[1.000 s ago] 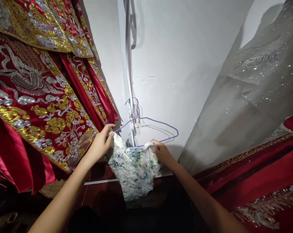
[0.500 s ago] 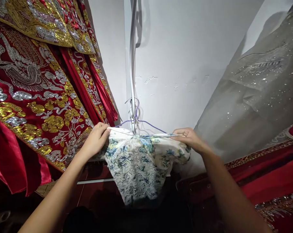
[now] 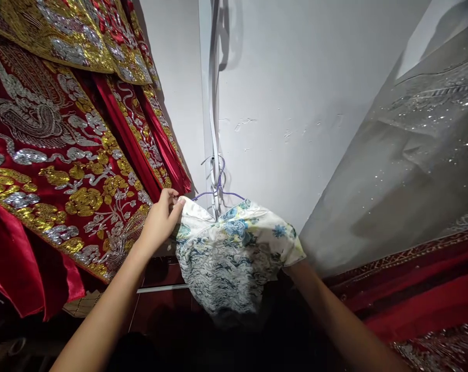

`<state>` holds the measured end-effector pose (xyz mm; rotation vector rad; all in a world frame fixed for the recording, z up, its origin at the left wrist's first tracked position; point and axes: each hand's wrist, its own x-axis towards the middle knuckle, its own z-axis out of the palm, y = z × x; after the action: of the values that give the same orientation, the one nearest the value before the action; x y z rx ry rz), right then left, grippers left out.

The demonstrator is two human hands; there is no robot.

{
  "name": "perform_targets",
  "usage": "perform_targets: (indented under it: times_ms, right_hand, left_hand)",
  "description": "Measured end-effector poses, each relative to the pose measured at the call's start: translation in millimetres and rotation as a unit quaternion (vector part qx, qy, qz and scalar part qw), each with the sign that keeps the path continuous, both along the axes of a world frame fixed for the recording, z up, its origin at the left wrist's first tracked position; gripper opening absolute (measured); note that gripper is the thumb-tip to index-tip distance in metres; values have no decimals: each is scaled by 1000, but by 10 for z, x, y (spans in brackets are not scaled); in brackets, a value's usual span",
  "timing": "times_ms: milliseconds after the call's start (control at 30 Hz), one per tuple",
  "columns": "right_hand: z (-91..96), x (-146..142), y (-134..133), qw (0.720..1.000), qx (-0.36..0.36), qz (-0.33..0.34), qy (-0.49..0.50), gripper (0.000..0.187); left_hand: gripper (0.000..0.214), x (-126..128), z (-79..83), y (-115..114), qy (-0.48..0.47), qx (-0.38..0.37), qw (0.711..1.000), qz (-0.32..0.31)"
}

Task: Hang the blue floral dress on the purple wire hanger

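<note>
A white blouse with blue and yellow flowers (image 3: 228, 258) and a gathered, wrinkled body hangs on a thin purple hanger (image 3: 233, 194). My left hand (image 3: 165, 217) is closed on the blouse's left shoulder by the neckline, pinching the cloth between thumb and fingers. My right forearm (image 3: 315, 292) goes up into the short sleeve (image 3: 290, 245) on the right. That hand is hidden inside the garment, so its fingers do not show. The hanger's hook sits at the lower end of a white metal rail (image 3: 213, 103).
Red costume panels with gold and silver embroidery (image 3: 82, 201) hang close on the left. A sheer, glittering pale gown (image 3: 412, 170) slopes down the right side, above red fabric (image 3: 423, 305). Behind the rail stands a scuffed white wall (image 3: 288, 93).
My right hand has left the top edge of the right shoulder and gone inside the sleeve from below. The right shoulder now stands raised and spread. My left hand keeps its hold.
</note>
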<state>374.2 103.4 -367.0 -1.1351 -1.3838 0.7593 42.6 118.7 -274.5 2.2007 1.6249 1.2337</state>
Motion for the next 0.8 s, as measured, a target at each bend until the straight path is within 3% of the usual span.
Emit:
perform_targets:
  times_ms: [100, 167, 333, 467, 533, 567, 633, 700, 767, 800]
  right_hand:
    - [-24, 201, -56, 993, -59, 54, 92, 56]
    - [35, 298, -125, 985, -93, 27, 144, 62]
    - [448, 313, -333, 987, -114, -8, 115, 47]
    - [666, 370, -501, 966, -73, -75, 236, 43]
    - [616, 423, -637, 959, -54, -117, 253, 42]
    - [558, 428, -725, 961, -52, -128, 241, 41]
    - [415, 366, -932, 981, -54, -92, 164, 41]
    - [295, 204, -1142, 998, -52, 19, 24, 41]
    - [241, -8, -1292, 981, -38, 149, -116, 39]
    - [239, -107, -1328, 965, -32, 205, -160, 41]
  left_hand:
    - [31, -108, -25, 12, -1, -2, 1000, -10]
    - [30, -110, -24, 12, 3, 0, 1000, -20]
    - [28, 135, 100, -46, -24, 66, 996, -53]
    - [26, 315, 217, -225, -88, 184, 977, -65]
    - [25, 368, 226, -353, -156, 149, 971, -100]
    - [26, 395, 216, -420, -202, 92, 964, -144]
    - [29, 459, 169, -551, -315, -72, 914, -244]
    - [29, 524, 100, -663, -439, -223, 818, -297]
    - [19, 555, 22, -746, -547, -308, 729, -274]
    - [13, 548, -15, -779, -586, -325, 700, -247]
